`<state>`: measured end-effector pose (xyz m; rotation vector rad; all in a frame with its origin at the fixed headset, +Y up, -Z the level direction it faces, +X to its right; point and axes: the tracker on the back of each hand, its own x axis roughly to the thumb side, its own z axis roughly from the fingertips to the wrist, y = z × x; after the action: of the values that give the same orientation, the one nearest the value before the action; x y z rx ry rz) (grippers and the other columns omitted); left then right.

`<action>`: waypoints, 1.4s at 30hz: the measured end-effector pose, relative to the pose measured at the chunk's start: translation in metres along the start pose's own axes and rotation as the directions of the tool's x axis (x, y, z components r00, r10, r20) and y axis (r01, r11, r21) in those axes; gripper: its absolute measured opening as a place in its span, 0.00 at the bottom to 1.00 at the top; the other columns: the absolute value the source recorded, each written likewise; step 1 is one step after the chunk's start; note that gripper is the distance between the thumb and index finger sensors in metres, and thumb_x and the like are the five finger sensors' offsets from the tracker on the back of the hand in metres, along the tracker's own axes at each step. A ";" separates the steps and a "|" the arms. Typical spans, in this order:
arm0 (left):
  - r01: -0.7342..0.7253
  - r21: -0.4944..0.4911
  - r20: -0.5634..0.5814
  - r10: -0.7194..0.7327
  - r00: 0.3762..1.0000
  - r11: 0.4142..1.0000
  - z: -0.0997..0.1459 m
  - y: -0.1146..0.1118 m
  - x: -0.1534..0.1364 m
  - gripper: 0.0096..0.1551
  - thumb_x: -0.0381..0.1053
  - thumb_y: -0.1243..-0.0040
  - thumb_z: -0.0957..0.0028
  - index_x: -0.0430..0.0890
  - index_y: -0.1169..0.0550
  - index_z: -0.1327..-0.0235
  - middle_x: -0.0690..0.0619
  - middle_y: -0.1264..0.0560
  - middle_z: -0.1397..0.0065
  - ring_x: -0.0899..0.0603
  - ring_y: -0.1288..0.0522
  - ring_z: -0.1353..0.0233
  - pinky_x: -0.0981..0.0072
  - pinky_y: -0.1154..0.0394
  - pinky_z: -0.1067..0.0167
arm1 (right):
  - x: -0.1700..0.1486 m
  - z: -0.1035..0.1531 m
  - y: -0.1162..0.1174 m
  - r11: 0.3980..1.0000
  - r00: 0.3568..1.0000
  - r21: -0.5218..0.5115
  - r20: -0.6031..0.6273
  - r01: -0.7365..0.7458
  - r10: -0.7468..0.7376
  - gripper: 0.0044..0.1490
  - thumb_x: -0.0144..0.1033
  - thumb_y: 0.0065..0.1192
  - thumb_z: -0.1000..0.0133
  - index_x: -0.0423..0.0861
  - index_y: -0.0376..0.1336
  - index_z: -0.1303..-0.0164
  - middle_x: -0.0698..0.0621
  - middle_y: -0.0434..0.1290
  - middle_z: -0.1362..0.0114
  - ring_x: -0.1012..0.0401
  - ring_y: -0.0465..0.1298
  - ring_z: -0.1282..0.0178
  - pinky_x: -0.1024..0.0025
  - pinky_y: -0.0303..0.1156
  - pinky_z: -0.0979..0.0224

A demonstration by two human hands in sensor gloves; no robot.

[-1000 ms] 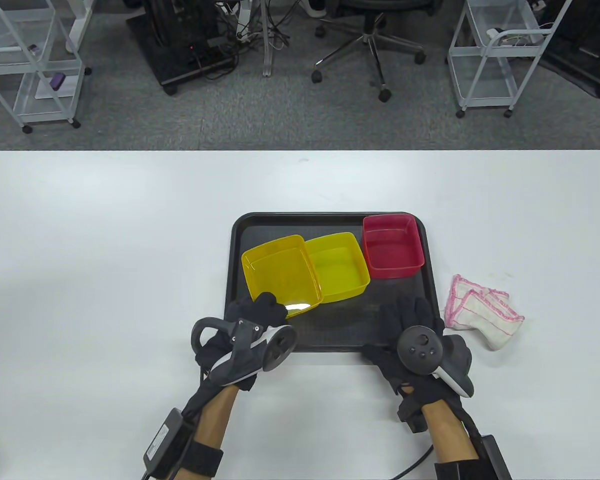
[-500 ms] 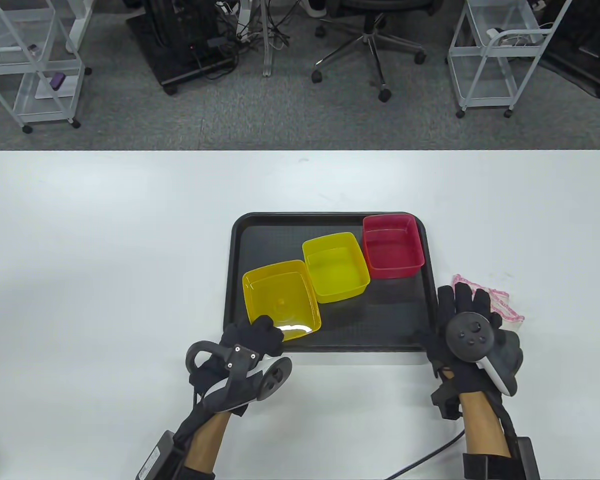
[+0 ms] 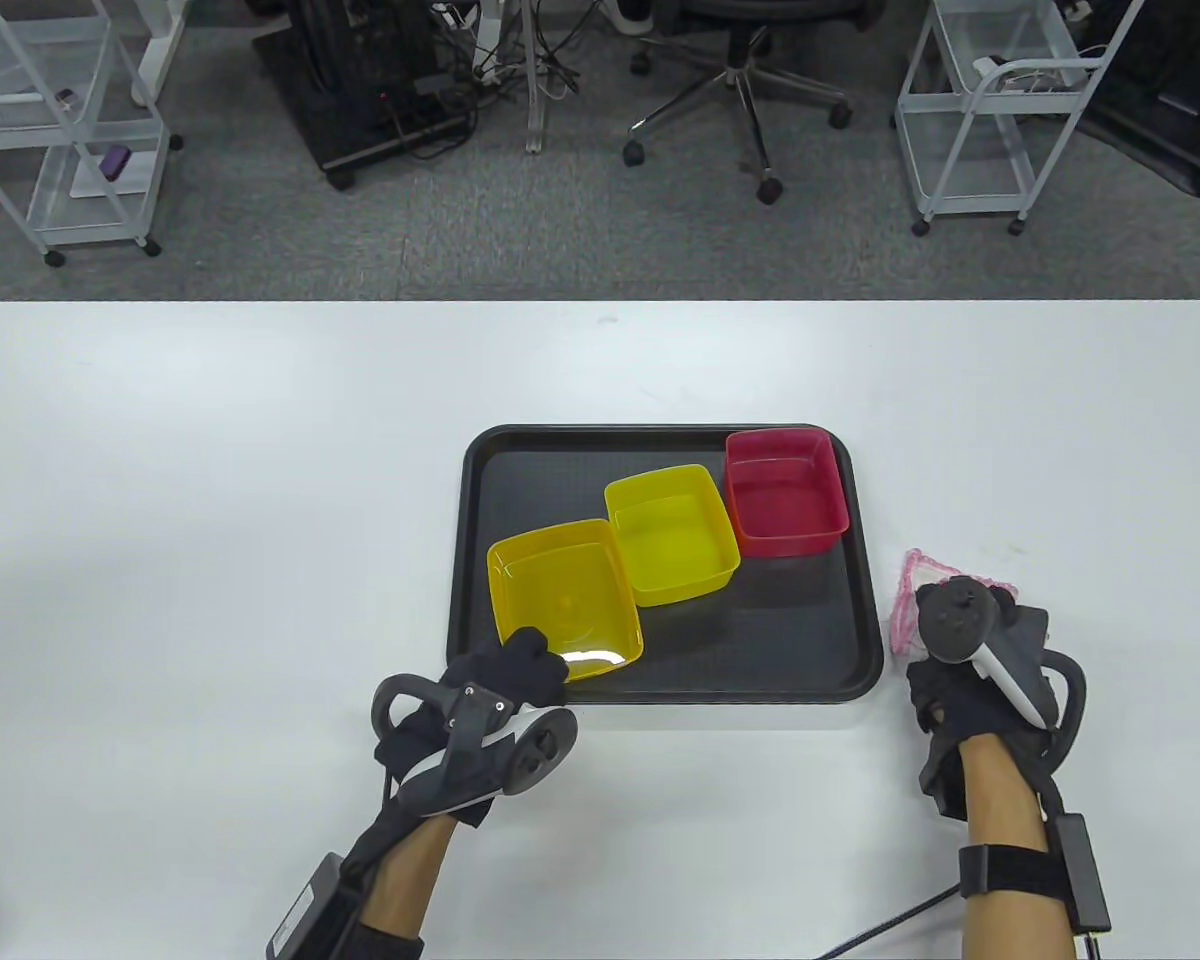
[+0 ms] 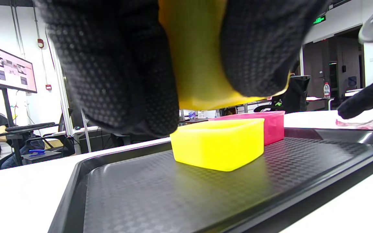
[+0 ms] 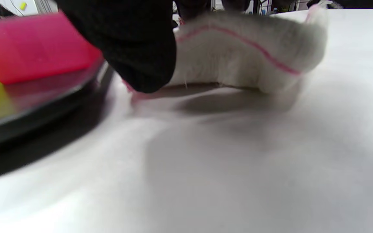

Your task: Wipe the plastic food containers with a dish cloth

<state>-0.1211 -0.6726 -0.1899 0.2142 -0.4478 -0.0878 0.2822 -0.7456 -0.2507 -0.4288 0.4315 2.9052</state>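
Observation:
A black tray (image 3: pixel 760 670) holds an orange-yellow container (image 3: pixel 560 590), a yellow container (image 3: pixel 672 535) and a red container (image 3: pixel 785 490). My left hand (image 3: pixel 535 660) grips the orange-yellow container by its near wall. In the left wrist view my fingers (image 4: pixel 118 64) pinch that wall (image 4: pixel 196 64), and the near end sits raised above the tray (image 4: pixel 173 194). My right hand (image 3: pixel 935 625) is curled on the white dish cloth with pink edging (image 3: pixel 905 590), right of the tray. In the right wrist view a finger (image 5: pixel 134 42) presses into the bunched cloth (image 5: pixel 244 55).
The white table (image 3: pixel 210 500) extends wide to the left and behind the tray. The yellow container (image 4: pixel 219 142) and red container (image 4: pixel 272 126) stand close together behind my left hand. The tray's raised rim (image 5: pixel 44 110) lies just left of the cloth.
My left hand pulled the orange-yellow container toward the tray's near-left corner, off the yellow one. My right hand moved right from the tray onto the cloth and curled over it, bunching it.

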 end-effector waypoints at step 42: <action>0.002 -0.011 0.133 -0.001 0.991 1.000 0.000 0.001 0.030 0.21 0.64 0.38 0.49 0.56 0.16 0.51 0.61 0.20 0.35 0.44 0.12 0.40 0.62 0.12 0.40 | 0.194 0.146 -0.040 0.768 0.609 -0.514 0.765 0.382 0.209 0.28 0.22 0.65 0.46 0.48 0.64 0.34 0.40 0.67 0.24 0.40 0.68 0.28 0.46 0.73 0.33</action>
<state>-0.0941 -0.6752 -0.1766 0.1981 -0.5796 -0.1063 0.0701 -0.6383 -0.1865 0.7861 -0.7323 2.6559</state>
